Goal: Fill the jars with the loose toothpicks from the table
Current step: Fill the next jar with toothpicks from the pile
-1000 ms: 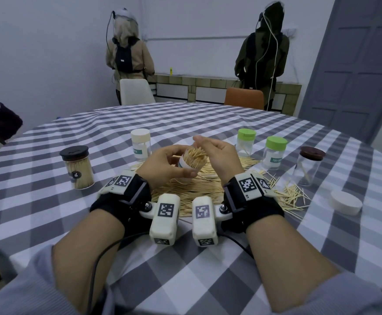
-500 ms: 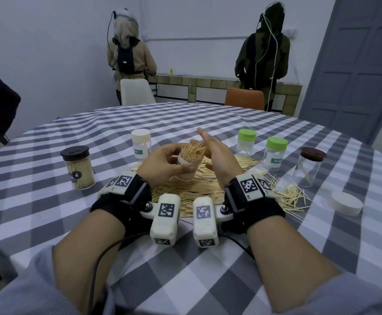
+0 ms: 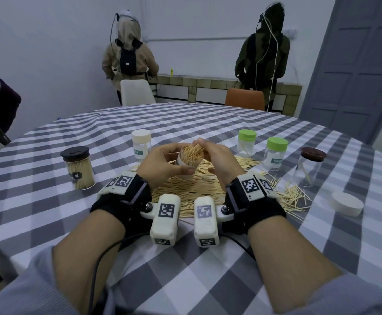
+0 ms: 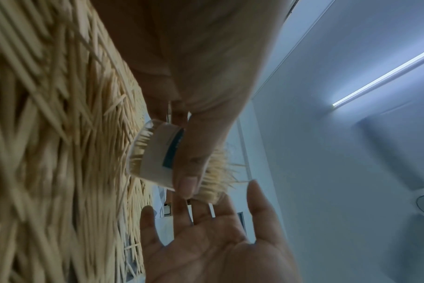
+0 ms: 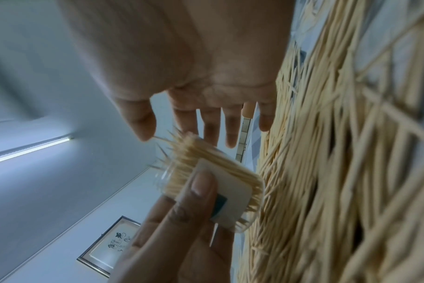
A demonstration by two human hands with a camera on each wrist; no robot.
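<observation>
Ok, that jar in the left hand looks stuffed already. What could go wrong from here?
1. Toothpicks bristle above the rim of the jar, some splayed sideways; pressing with the open right hand could flick them out or prick the palm.
2. The left hand holds the jar tilted over the loose toothpick pile, so a slip spills it back.
3. The white lid may not close over the protruding tips.

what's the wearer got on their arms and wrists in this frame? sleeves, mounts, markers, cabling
Both forearms are bare, with light grey-blue sleeves pushed up near the elbows. Each wrist wears a black strap carrying a cream camera module with black-and-white square fiducial tags. A black cable runs back along the left forearm; another trails from the right unit.
</observation>
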